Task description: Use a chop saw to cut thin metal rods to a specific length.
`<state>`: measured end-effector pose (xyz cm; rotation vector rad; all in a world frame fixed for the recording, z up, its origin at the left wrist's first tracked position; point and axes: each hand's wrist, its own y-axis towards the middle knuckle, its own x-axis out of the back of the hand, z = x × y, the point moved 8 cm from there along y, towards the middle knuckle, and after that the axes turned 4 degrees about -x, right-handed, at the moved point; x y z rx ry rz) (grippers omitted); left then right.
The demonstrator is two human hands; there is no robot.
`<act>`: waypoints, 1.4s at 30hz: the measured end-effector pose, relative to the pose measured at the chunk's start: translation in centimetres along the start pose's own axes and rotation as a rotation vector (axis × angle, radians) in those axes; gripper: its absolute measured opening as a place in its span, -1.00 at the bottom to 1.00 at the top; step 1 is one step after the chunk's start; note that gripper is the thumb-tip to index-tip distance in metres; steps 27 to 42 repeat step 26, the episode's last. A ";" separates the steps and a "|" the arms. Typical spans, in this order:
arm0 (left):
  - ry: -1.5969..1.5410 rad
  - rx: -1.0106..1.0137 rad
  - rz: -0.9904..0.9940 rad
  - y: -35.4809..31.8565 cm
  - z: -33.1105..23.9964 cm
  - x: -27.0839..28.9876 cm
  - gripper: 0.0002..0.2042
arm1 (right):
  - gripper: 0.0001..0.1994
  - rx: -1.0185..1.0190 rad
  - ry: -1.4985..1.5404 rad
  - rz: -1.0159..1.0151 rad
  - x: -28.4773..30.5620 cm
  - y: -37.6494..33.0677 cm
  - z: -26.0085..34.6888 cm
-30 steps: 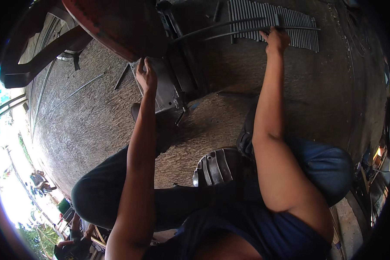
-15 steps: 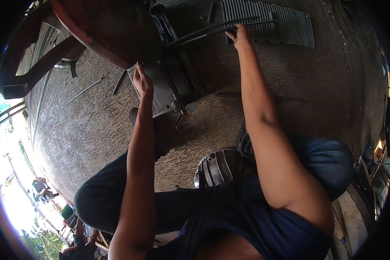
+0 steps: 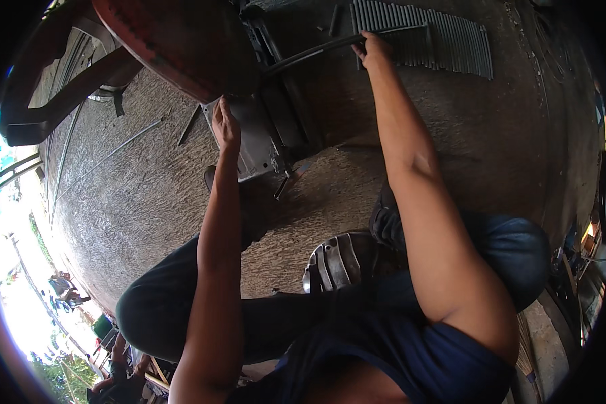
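A cut-off saw with a worn red blade guard (image 3: 175,47) and a dark metal base (image 3: 249,145) stands on the floor ahead. My right hand (image 3: 376,51) is closed round long thin metal rods (image 3: 310,55), which run leftward into the saw's clamp area. Just under the guard's lower edge is my left hand (image 3: 226,128), its fingers drawn together at the guard; whatever they pinch is hidden. Beyond my right hand, many short grey rods (image 3: 451,44) lie side by side in a neat row.
A ribbed metal cover (image 3: 337,262) lies on the rough concrete floor between my legs. The saw's dark red handle frame (image 3: 67,111) reaches out at the left. Long thin rods (image 3: 64,151) lie on the floor at far left. A broom (image 3: 528,357) is at lower right.
My right hand has shifted slightly left along the rods, which now appear closer together. My left hand stays at the guard's edge. The whole view has moved a little.
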<state>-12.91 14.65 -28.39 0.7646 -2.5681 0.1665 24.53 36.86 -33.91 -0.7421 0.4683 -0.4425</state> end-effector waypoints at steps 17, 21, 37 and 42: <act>0.058 -0.230 -0.013 -0.6 -3.1 -1.0 -0.65 | -0.73 0.061 0.087 0.018 3.4 3.9 3.2; 0.062 -0.211 -0.004 -0.8 -2.8 -1.0 -0.62 | -0.78 0.036 0.098 0.010 3.2 3.5 2.0; 0.124 -0.206 -0.001 -1.0 -2.6 -1.0 -0.60 | -0.82 0.011 0.087 0.102 2.4 2.0 0.4; 0.124 -0.206 -0.001 -1.0 -2.6 -1.0 -0.60 | -0.82 0.011 0.087 0.102 2.4 2.0 0.4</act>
